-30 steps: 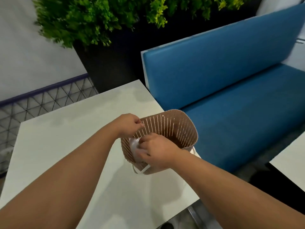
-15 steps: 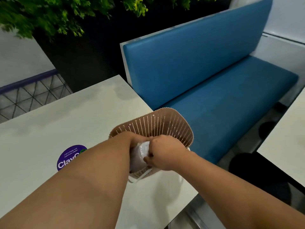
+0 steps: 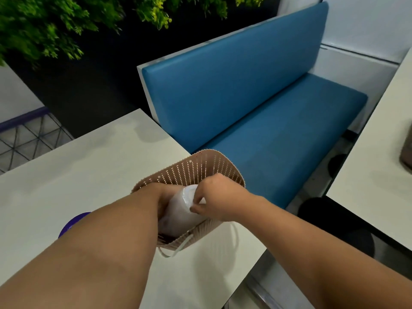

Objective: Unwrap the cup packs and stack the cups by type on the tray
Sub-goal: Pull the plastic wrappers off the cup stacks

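A tan perforated basket (image 3: 200, 168) with white rope handles stands at the right edge of the white table (image 3: 78, 170). Inside it lies a pack of white cups (image 3: 178, 210) wrapped in clear plastic. My left hand (image 3: 161, 197) reaches into the basket and grips the pack from the left side. My right hand (image 3: 219, 197) pinches the plastic wrap at the top end of the pack. The lower part of the pack is hidden behind the basket wall and my left forearm.
A blue padded bench (image 3: 256, 103) stands beyond the table's right edge. A purple round sticker (image 3: 71, 224) peeks out beside my left arm. Another white table (image 3: 379, 175) sits at the far right. Green plants (image 3: 55, 25) hang over the back.
The view has swung to the right. Both hands have gone deeper into the basket and closed on the wrapped cup pack, which now shows more between them.
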A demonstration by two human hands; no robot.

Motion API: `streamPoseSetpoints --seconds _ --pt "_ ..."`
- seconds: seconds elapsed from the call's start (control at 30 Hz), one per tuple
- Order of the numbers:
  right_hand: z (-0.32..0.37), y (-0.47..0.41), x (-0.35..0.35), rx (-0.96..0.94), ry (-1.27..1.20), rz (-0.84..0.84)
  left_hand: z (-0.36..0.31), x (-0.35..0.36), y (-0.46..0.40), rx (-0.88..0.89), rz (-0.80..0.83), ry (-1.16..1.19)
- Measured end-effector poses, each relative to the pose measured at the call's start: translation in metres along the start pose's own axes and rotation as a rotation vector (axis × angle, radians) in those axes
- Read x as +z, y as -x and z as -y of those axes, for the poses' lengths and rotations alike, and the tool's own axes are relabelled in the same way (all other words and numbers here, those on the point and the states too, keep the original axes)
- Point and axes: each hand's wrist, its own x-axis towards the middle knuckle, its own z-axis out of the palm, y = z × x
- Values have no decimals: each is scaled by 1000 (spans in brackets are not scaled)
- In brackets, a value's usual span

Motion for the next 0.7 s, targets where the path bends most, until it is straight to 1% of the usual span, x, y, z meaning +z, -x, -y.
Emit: streamPoseSetpoints --seconds 0.07,0.1,0.2,0.3,0.33,0.37,0.43,0.5,0.63,0.7 --pt "-9 6 -7 -30 -46 -98 -2 -10 5 41 60 -46" --pt "-14 9 -11 -55 -60 -155 -4 -16 10 38 72 -10" --pt "-28 21 -25 -144 -142 -370 -15 -27 23 90 34 35" --pt "-35 34 -37 -203 -207 -681 -29 -26 31 218 1 186" --pt "-37 39 -40 -199 -235 -775 -35 -22 38 271 24 253" --pt "-40 45 -44 -176 -281 -833 -42 -18 43 333 56 311" --pt "-48 59 -54 -125 -419 -848 -56 -2 60 478 132 407" --pt "-58 75 -65 -118 -532 -837 -74 21 77 575 178 422" --pt "-90 116 -90 -52 -615 -944 -102 83 87 746 284 359" --pt "-113 142 -102 -7 -618 -943 -115 120 81 832 307 352"
